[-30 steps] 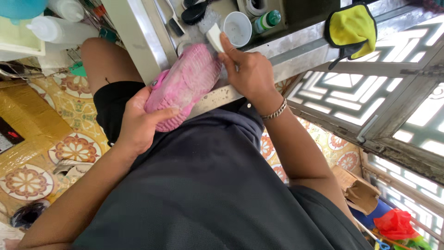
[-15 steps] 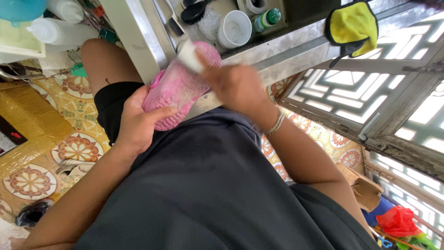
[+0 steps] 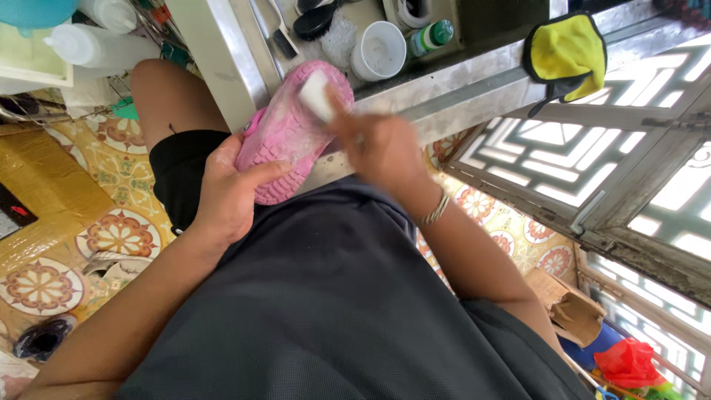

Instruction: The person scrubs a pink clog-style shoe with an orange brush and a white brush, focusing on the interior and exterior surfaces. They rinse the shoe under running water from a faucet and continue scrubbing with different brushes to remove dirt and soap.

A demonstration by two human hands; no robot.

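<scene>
Pink shoe (image 3: 289,133) sat sole-up in front of the person's lap, tipped against the edge of the metal tabletop (image 3: 444,78). The left hand (image 3: 229,192) was wrapped around its heel end, thumb across the ridged sole, fingers curled underneath. The right hand (image 3: 378,144) was blurred, fingers pinched shut on a small white block (image 3: 315,95) pressed against the toe end of the sole. A silver bracelet (image 3: 433,211) ringed that wrist.

Up on the tabletop, a white cup (image 3: 379,50) stood just beside a small green-capped bottle (image 3: 432,35) with a pale label, and a black brush (image 3: 315,21) lay near them. A yellow cloth with black trim (image 3: 564,55) hung over the tabletop's far edge. Off to the other side, two white squeeze bottles (image 3: 89,44) lay on their sides by a teal tub (image 3: 33,11). Down on the patterned tiled floor (image 3: 118,233), a brown cardboard box (image 3: 570,315) stood open, with a red bag (image 3: 628,363) beyond it.
</scene>
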